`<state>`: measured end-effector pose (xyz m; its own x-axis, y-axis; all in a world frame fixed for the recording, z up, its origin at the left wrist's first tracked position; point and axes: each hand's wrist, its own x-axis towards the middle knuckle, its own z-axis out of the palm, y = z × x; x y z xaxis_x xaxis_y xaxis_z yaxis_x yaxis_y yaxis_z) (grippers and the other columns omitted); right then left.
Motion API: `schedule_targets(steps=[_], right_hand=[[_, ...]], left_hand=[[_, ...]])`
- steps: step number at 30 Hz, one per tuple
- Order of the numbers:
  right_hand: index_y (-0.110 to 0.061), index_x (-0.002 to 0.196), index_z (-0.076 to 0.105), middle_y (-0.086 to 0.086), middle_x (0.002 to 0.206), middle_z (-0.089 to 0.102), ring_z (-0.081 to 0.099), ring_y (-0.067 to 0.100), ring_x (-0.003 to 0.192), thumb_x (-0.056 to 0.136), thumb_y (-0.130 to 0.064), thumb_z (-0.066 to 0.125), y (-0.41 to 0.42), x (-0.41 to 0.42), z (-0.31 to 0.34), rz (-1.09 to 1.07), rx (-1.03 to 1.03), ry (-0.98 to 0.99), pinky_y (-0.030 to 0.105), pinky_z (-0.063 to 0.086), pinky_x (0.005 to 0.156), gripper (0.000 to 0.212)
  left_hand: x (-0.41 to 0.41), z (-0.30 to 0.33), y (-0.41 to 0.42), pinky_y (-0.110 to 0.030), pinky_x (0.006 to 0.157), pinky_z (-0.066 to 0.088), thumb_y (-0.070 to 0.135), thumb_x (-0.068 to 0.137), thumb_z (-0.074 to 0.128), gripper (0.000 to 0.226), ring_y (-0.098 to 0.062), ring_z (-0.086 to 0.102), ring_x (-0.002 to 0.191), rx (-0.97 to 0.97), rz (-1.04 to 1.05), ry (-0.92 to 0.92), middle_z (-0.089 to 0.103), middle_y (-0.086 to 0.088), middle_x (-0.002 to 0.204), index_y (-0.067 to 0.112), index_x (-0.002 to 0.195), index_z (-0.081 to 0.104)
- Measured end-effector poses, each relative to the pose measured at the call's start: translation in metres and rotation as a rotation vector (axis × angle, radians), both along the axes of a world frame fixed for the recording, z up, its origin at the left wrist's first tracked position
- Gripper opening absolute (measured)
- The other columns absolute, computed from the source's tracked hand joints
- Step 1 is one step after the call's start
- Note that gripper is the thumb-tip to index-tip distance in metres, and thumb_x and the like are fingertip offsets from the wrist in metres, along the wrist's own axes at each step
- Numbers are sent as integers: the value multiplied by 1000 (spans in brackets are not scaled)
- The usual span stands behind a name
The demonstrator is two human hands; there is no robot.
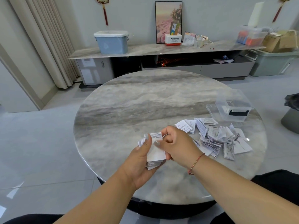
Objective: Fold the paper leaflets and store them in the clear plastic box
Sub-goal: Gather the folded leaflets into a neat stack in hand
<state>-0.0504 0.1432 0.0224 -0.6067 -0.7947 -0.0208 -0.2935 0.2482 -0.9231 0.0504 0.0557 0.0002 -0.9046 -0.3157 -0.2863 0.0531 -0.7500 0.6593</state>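
Above the near part of the round grey marble table [145, 97], our left hand [142, 160] and right hand [176, 144] both pinch the stack of folded white paper leaflets [155, 152], which may fan out and slip before reaching the clear plastic box [233, 107] far right.

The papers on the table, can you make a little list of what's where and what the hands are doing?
left hand: holds a stack of folded leaflets
right hand: pinches the top leaflet of the stack
loose leaflets: piled on the round table, right of the hands
clear box: open, beyond the pile
lid: beside the box, on its left
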Motion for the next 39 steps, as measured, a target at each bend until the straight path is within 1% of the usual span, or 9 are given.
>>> schedule_targets(steps=[3,9,15,19,25,27,29,34,39], right_hand=[[-26,90,54,-8,71,57,55,5,47,84,-16,66,-1,1,1,27,51,143,18,43,53,17],[-22,146,20,-7,143,32,29,6,130,64,-35,80,10,3,2,426,196,735,18,20,106,102],[-23,135,42,-11,130,50,48,0,111,65,-47,75,12,-15,-3,374,175,355,18,40,96,82],[-14,116,55,5,117,58,56,21,101,84,-45,58,12,-62,-14,-301,602,752,28,43,77,45],[-16,71,53,-2,67,37,42,17,67,86,-7,49,11,-82,-30,-214,899,797,21,32,56,17],[-16,64,53,1,64,43,46,24,68,80,0,48,10,-89,-32,-256,803,767,23,27,47,23],[-12,68,66,4,71,63,58,30,72,81,-1,55,13,-90,-29,-275,472,597,29,45,54,20],[-14,79,76,-10,83,71,66,1,81,76,-2,72,21,-33,2,110,-268,239,14,49,75,12],[-17,84,73,-11,88,72,68,7,88,75,-11,71,21,-15,-9,303,-349,260,19,51,79,11]], left_hand=[[3,2,-1,-35,72,54,19,85,56,24,-26,63,72,-7,-14,-6,65,-19,88,2,96,69],[5,1,-4,-35,62,53,1,77,58,16,-28,65,72,-63,-62,-117,63,-19,79,-2,93,62],[3,-2,0,-36,63,56,-11,80,50,28,-27,61,68,48,-30,-222,59,-19,82,1,103,60],[1,-5,-5,-40,64,58,-8,88,48,23,-27,61,60,124,61,-263,56,-17,75,0,108,55],[2,-4,-4,-33,57,53,10,74,67,30,-24,52,59,288,34,-273,55,-15,73,3,102,55],[4,-5,-6,-33,58,53,13,75,68,32,-24,53,61,301,40,-284,55,-15,73,4,102,54],[4,-8,-8,-33,60,53,16,73,69,34,-24,53,62,313,39,-298,56,-15,73,3,101,55],[2,-9,-11,-34,62,53,41,76,68,49,-24,54,64,363,-12,-263,56,-14,76,4,106,57],[2,-1,-4,-31,65,52,59,76,55,60,-22,57,67,337,-110,-134,60,-12,81,5,97,70]])
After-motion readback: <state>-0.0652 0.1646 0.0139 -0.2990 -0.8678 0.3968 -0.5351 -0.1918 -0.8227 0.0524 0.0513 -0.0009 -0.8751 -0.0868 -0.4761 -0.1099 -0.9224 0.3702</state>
